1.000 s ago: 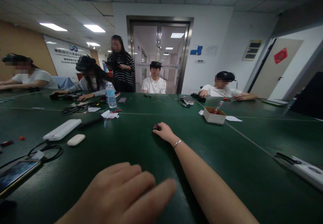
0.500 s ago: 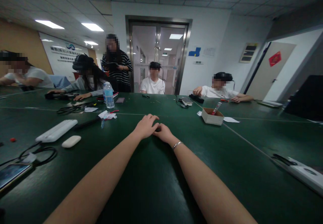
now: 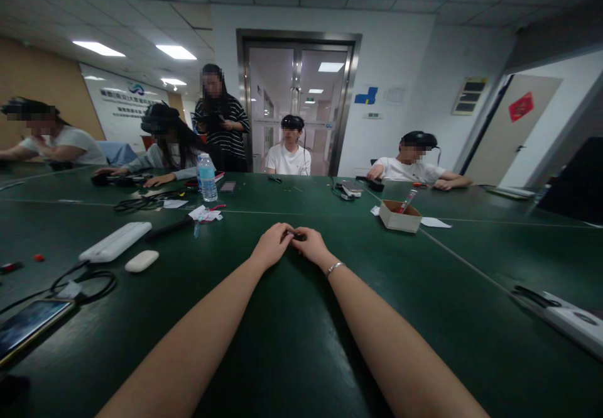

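Note:
Both arms stretch forward over the dark green table (image 3: 264, 355). My left hand (image 3: 274, 246) and my right hand (image 3: 311, 247) meet at the middle of the table, fingers curled in towards each other. Between the fingertips shows a small dark object (image 3: 298, 237), pinched from both sides; it is too small and too covered to name. A silver bracelet (image 3: 333, 268) circles my right wrist.
To the left lie a white power bank (image 3: 115, 242), a white oval case (image 3: 142, 261), a phone (image 3: 35, 324) and cables. A water bottle (image 3: 207, 178) stands farther back. An open box (image 3: 400, 217) sits at right. Several people with headsets sit around the table; another person stands behind.
My fingers have shifted: the left hand has come slightly lower and nearer the right, and the small dark object between the fingertips shows more. The whole view has moved slightly.

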A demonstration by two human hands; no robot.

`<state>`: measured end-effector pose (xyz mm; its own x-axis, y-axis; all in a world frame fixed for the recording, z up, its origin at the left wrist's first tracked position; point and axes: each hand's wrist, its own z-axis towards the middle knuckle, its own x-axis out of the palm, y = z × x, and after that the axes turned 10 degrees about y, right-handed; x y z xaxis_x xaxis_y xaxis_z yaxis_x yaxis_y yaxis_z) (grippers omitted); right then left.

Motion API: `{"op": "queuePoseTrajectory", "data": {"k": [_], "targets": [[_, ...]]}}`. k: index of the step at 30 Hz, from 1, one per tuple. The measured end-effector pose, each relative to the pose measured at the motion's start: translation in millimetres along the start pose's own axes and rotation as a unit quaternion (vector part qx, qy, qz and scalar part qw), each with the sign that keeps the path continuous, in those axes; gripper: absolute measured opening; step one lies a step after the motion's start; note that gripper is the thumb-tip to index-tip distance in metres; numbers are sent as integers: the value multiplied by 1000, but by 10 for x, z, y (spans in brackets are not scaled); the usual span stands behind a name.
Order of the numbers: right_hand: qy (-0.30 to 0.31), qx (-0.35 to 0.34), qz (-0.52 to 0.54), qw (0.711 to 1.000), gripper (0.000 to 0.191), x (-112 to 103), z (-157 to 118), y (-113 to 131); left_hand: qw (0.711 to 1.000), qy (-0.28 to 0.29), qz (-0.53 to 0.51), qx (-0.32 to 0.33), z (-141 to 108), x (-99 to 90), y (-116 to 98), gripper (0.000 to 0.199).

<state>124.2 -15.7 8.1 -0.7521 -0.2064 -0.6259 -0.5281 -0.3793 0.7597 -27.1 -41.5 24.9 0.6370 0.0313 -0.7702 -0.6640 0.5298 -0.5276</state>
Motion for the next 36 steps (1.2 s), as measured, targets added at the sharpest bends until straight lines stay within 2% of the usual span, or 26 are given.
{"op": "queuePoseTrajectory", "data": {"k": [6,12,19,24,30,36], "targets": [[21,26,120,992,20,-36,3,0,993,14,-119,-17,21,84,173,17],[63,58,269,959,20,-116,17,21,983,-1,-175,-56,45,125,257,20],[56,37,344,936,24,-140,8,-47,967,-2,-245,-71,78,163,354,24],[48,33,391,919,18,-158,-28,-77,959,2,-273,-72,113,207,388,27],[43,18,410,911,19,-169,-45,-88,954,13,-287,-83,130,234,401,28],[45,38,423,904,19,-168,-18,-109,956,15,-280,-87,131,219,397,29]]}}
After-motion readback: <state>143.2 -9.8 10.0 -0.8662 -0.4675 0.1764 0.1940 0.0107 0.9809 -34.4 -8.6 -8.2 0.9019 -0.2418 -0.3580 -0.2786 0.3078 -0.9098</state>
